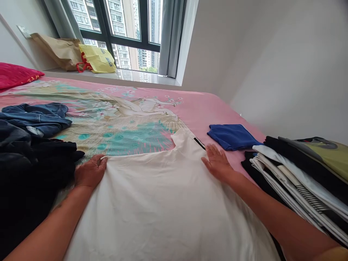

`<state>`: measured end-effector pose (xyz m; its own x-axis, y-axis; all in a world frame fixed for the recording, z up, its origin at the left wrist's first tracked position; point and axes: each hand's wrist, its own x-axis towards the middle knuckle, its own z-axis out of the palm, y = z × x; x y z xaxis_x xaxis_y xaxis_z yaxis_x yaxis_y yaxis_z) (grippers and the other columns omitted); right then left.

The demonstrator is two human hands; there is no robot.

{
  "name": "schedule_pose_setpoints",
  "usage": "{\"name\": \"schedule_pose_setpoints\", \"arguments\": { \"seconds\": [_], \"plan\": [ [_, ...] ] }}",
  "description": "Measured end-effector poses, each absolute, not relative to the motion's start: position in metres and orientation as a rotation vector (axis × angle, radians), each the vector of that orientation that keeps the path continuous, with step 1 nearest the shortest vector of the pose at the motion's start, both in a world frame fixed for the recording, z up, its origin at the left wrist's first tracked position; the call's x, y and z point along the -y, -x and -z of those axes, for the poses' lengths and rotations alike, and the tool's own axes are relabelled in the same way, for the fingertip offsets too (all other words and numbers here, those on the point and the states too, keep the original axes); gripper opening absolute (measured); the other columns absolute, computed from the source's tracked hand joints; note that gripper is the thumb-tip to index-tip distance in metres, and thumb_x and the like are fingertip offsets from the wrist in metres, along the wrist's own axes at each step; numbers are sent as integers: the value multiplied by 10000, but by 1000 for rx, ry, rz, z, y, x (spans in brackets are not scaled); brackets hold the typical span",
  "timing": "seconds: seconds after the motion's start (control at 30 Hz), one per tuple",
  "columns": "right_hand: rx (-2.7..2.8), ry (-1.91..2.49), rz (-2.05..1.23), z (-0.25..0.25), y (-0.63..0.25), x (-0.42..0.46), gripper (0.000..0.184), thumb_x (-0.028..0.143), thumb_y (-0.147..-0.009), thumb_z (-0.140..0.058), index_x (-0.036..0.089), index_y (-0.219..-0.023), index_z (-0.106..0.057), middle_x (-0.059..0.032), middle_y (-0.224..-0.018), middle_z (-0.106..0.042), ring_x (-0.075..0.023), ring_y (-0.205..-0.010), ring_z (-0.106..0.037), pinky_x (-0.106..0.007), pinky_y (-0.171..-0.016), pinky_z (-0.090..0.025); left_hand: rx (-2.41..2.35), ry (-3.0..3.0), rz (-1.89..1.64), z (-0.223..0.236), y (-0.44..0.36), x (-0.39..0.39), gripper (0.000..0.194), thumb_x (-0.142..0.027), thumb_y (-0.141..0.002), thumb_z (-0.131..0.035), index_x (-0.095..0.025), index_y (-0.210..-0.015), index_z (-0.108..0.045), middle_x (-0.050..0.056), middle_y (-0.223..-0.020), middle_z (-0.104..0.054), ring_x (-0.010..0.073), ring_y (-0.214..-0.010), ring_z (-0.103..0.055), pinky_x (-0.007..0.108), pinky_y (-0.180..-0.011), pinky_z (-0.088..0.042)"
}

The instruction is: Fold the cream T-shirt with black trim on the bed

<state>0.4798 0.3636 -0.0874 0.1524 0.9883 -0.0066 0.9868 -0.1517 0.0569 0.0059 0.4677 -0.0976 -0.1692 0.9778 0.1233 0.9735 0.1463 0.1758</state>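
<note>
A white T-shirt (163, 203) lies spread over the bed in front of me, one sleeve with a black stripe pointing away at the upper right. My left hand (91, 170) pinches the shirt's far left corner between thumb and fingers. Against the sleeve by the black stripe, my right hand (217, 161) rests flat with its fingers stretched out. The shirt's near end runs out of the picture at the bottom.
Dark clothes (35, 163) and blue jeans (38, 117) are heaped at the left. To the right sit a folded blue garment (233, 136) and a stack of folded clothes (301, 174). A patterned bedsheet (130, 134) covers the bed. Paper bags (99, 59) stand on the windowsill.
</note>
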Motion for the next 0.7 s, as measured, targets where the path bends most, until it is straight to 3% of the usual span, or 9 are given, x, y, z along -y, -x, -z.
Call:
{"name": "schedule_pose_setpoints", "arguments": {
  "seconds": [0.1,0.37,0.5,0.7],
  "plan": [
    [-2292,-2133,-14,99,-470,-335,620,511,-921,-149,188,-1450,-181,-32,-1510,-172,-165,-1391,-105,-422,-1133,-110,-2362,-1995,-342,97,-6,-468,482,-522,-849,-316,-261,-1157,-579,92,-1014,-675,241,-839,-587,329,-754,-391],
    [-1827,-2491,77,89,-499,-324,584,420,-927,-188,138,-1438,-215,-85,-1501,-186,-222,-1385,-135,-521,-1106,-92,-2282,-1877,-306,90,-2,-477,504,-547,-806,-377,-222,-1116,-607,116,-927,-671,276,-837,-601,351,-714,-419],
    [-2207,-2287,45,85,-464,-285,624,511,-918,-192,184,-1449,-194,-60,-1504,-187,-198,-1392,-102,-463,-1129,-54,-2177,-1785,-420,79,3,-482,500,-566,-712,-497,-188,-1006,-642,117,-887,-673,293,-837,-617,371,-698,-459],
    [-1972,-2486,129,79,-461,-228,635,509,-919,-188,158,-1448,-189,-80,-1501,-181,-234,-1386,-129,-533,-1110,-16,-2039,-1520,-799,57,-5,-446,406,-366,-670,-588,-128,-999,-596,81,-807,-674,232,-683,-647,360,-644,-526]
  ]
}}
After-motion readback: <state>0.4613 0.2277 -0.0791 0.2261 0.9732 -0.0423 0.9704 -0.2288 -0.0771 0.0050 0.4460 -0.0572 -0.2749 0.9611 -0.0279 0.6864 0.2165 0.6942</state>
